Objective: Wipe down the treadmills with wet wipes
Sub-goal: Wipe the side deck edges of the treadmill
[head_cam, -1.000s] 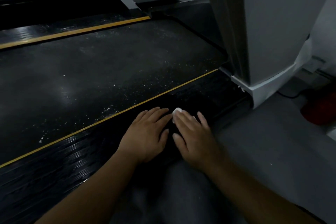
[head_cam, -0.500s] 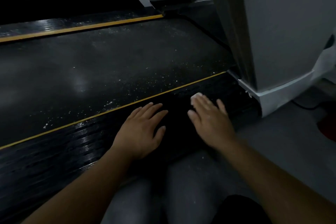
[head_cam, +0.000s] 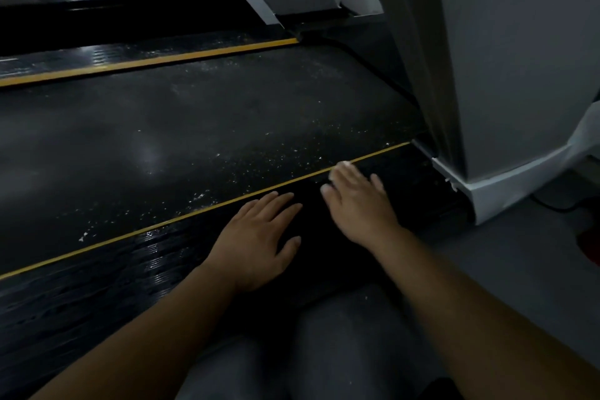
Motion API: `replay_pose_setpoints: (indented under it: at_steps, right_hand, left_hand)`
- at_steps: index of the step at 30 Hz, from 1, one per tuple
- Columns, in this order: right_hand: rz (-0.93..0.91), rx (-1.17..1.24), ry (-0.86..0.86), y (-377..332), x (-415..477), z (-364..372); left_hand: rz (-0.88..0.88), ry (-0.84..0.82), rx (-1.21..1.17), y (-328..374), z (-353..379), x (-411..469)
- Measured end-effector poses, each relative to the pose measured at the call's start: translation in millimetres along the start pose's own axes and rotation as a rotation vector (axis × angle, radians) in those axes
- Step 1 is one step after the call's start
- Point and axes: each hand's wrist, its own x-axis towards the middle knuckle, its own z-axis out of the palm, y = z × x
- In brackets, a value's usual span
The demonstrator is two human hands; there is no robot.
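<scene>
Both flat on side rail [head_cam: 130, 269], left hand [head_cam: 256, 243] fingers [head_cam: 279, 201] apart, right hand [head_cam: 360, 204] pressing wipe [head_cam: 341, 165]

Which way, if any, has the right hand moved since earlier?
Yes. The right hand slid forward across the side rail; its fingertips now reach the yellow stripe, previously well short.

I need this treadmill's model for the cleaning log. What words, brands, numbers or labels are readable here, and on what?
None: no readable text shows on the belt, the side rail or the grey upright. The pale specks on the belt are debris, not print.
</scene>
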Motion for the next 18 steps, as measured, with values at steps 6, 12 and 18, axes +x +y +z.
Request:
replay_pose_setpoints:
  at_steps: [6,12,18]
  right_hand:
    - [-0.123,-0.029,0.012,9,-21,-1]
    - [-0.034,-0.024,-0.022,-23,8,1]
    - [0.038,0.03,-0.004,17,-1,-12]
  left_hand:
    - [-0.056,0.024,-0.018,0,-1,11]
    - [-0.045,0.057,-0.032,-1,3,12]
    - [-0.045,0.036,-0.03,1,0,14]
